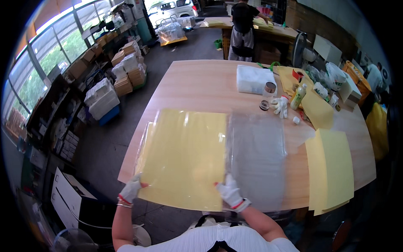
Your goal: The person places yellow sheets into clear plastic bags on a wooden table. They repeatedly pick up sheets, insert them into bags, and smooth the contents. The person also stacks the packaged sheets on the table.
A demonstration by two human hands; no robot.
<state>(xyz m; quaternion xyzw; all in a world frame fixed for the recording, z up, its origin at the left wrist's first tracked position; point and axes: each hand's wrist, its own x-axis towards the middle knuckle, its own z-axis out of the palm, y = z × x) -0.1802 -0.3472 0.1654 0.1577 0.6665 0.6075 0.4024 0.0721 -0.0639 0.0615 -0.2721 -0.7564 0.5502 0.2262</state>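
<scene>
A large yellow paper sheet [184, 155] in a shiny clear plastic sleeve lies in front of me, its near edge reaching past the table's edge. At its near left corner, my left hand [131, 189] grips the side, thumb on top, in a white glove with bare fingertips. My right hand [229, 192], gloved the same way, pinches the near right edge; the fingers beneath are hidden. Another sleeved sheet [142, 147] shows under the left side. Flat clear plastic sleeves [258, 164] lie just right of the yellow sheet.
A stack of yellow sheets [331, 168] lies on the table's right [201, 84]. Farther back are a white plastic-wrapped pack [254, 80], a jar [269, 88], a spare glove [280, 107] and a bottle [298, 96]. A person [243, 25] stands at another table; boxes [126, 67] line the left.
</scene>
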